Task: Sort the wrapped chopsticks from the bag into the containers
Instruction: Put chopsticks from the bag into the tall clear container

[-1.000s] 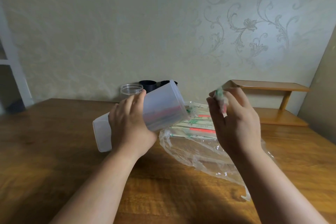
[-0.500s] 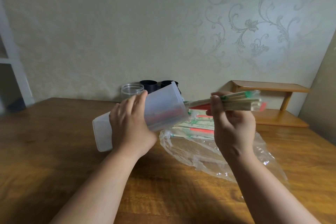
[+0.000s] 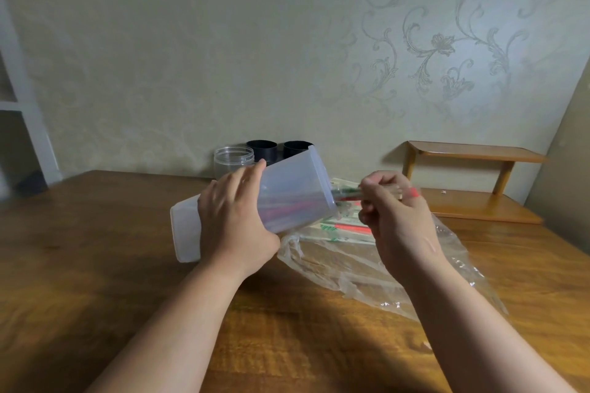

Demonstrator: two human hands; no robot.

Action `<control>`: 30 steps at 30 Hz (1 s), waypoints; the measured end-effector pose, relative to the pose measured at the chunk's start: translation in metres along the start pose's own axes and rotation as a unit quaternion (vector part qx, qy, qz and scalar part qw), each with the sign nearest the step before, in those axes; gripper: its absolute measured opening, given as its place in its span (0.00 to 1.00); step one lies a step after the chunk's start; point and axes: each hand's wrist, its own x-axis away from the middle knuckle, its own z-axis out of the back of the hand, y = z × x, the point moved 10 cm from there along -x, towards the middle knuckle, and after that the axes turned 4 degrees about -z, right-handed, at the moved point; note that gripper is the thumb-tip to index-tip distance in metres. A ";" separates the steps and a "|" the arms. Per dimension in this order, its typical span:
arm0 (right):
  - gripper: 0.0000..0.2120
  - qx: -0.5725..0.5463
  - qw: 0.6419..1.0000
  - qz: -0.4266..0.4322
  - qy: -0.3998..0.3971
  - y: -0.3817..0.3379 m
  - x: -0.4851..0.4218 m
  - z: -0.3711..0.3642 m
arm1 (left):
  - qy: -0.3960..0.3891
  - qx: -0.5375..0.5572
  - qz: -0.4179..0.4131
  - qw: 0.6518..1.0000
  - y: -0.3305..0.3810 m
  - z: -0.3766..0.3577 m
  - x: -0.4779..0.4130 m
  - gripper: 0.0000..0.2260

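Observation:
My left hand point(image 3: 234, 217) grips a translucent white rectangular container point(image 3: 297, 191), tilted on its side with its open mouth facing right. My right hand point(image 3: 394, 217) holds a bundle of wrapped chopsticks point(image 3: 348, 193) with green and red ends. The bundle's left ends are inside the container's mouth, and coloured wrappers show through its wall. A clear plastic bag point(image 3: 357, 268) lies on the table under my right hand. More wrapped chopsticks point(image 3: 346, 230) lie in it.
A clear round jar point(image 3: 233, 159) and two black cups point(image 3: 262, 150) stand at the back by the wall. A small wooden shelf point(image 3: 472, 182) sits at the back right on the wooden table point(image 3: 95, 265).
My right hand lifted a bundle of chopsticks, turned it level, then moved it left so its ends entered the container's mouth. My left hand kept the container tilted in place.

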 end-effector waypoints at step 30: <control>0.07 0.257 0.957 0.111 0.070 -0.012 0.012 0.002 | 0.012 -0.002 0.002 1.000 0.000 0.002 0.001 0.46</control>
